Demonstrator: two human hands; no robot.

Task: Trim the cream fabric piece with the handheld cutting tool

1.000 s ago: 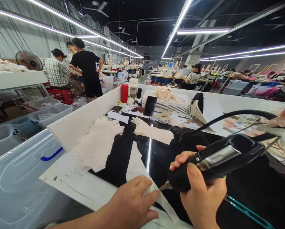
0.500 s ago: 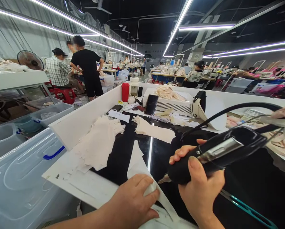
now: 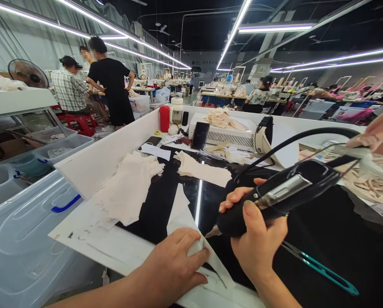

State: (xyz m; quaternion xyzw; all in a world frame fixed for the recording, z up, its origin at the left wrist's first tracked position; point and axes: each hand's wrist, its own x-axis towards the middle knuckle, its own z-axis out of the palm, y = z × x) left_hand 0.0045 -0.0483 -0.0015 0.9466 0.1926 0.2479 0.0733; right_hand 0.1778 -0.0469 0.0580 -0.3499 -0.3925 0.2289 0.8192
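Observation:
My left hand (image 3: 175,265) presses on a white sheet (image 3: 181,214) near the table's front edge, thumb and fingers bent over it; whether anything is pinched is hidden. To its right, my right hand (image 3: 258,231) is wrapped round a black handheld tool (image 3: 274,196) with a metal plate and a cable. The tool's pointed tip hangs close to the sheet's right edge, over the black table surface (image 3: 319,231). Pale fabric pieces (image 3: 130,184) are piled at the left, and a smaller stack (image 3: 204,169) lies beyond the sheet. Turquoise-handled tweezers (image 3: 329,271) rest right of my right wrist.
Another person's hand (image 3: 379,128) is at the right edge by the cable. A phone (image 3: 200,136), red container (image 3: 164,119), jar (image 3: 176,112) and white box (image 3: 233,134) stand at the back. Fabric strips (image 3: 367,179) lie right; a clear bin (image 3: 34,239) stands left.
The view has shifted slightly, so most things sit a little further left and higher. Both hands keep their holds. The other person's hand shows more, and the tweezers are in fuller view.

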